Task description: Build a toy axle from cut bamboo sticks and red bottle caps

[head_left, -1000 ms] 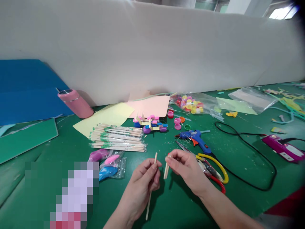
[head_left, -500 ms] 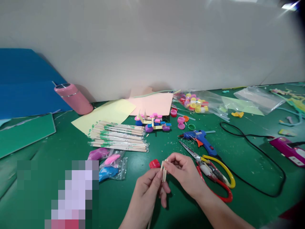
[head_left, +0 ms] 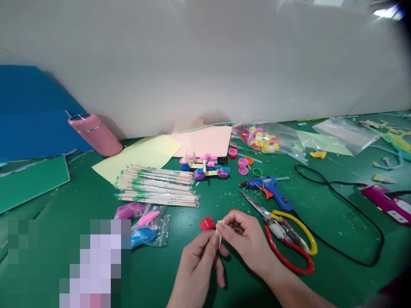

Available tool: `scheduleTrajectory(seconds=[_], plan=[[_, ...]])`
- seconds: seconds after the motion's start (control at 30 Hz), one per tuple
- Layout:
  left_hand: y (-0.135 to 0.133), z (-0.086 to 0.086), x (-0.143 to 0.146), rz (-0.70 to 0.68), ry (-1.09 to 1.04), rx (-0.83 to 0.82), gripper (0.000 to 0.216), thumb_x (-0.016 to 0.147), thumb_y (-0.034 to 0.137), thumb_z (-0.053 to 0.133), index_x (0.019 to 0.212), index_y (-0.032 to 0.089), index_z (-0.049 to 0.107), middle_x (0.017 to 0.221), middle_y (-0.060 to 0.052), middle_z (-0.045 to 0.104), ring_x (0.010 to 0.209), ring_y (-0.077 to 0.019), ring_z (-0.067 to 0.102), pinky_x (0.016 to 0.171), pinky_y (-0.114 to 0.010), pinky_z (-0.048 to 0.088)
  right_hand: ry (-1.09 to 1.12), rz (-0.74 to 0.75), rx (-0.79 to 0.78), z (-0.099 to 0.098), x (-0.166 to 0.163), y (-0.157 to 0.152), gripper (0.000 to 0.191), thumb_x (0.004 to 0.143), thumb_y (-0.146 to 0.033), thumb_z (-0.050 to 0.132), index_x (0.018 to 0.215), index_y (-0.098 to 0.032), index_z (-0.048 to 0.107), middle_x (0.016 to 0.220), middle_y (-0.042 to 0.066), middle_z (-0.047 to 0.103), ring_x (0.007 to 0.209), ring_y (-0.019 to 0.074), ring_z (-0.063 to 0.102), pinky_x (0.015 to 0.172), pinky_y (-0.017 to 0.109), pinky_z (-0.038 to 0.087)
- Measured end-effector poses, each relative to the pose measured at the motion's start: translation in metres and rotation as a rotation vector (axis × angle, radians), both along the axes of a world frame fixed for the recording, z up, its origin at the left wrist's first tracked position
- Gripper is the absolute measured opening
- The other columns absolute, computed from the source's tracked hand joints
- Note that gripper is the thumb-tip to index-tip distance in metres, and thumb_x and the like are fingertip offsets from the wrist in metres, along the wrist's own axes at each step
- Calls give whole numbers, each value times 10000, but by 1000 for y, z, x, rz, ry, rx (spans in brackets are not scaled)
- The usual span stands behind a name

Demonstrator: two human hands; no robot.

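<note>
My left hand [head_left: 201, 261] pinches a few thin wooden sticks [head_left: 220, 242] between thumb and forefinger. The fingertips of my right hand [head_left: 247, 235] close on the same sticks near their upper ends. Most of their length is hidden by my fingers, so their exact number cannot be told. Just behind my left fingertips lies a red bottle cap [head_left: 207, 223]. Beside my right hand are scissors [head_left: 280, 231] with one red and one yellow handle, blades pointing away. A blue glue gun [head_left: 269, 187] with an orange trigger lies beyond them.
Plastic-wrapped wooden sticks [head_left: 157, 188] lie left of centre, with small bags of coloured material [head_left: 144, 236] nearer me. Small stick-and-cap models [head_left: 210, 173], loose caps [head_left: 243, 170] and a bag of caps [head_left: 261, 139] sit farther back. A black cord [head_left: 346, 261] loops at right. A pink bottle [head_left: 98, 134] leans at left.
The sticks' upper ends now show less above my fingertips, and my right fingertips sit closer to my left ones. Both hands are slightly lower in view, which has shifted a little.
</note>
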State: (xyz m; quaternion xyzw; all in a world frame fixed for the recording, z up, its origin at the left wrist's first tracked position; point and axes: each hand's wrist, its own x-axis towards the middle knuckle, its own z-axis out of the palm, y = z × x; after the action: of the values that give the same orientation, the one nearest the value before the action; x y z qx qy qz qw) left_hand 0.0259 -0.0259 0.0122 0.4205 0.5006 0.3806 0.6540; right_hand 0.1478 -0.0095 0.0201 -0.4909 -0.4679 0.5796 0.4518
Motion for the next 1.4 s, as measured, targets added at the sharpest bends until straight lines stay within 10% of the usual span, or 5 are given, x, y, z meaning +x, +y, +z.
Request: scheduleTrajectory(seconds=[1.4], plan=[[-2, -3, 0, -15, 39, 35, 332, 825, 386, 460, 605, 145, 518, 359, 66, 437, 283, -37, 372, 361, -156, 257, 102, -8, -2, -5, -6, 1, 222, 750, -338, 601, 653, -143, 551, 404, -56, 507, 355, 77, 488, 400, 188, 337]])
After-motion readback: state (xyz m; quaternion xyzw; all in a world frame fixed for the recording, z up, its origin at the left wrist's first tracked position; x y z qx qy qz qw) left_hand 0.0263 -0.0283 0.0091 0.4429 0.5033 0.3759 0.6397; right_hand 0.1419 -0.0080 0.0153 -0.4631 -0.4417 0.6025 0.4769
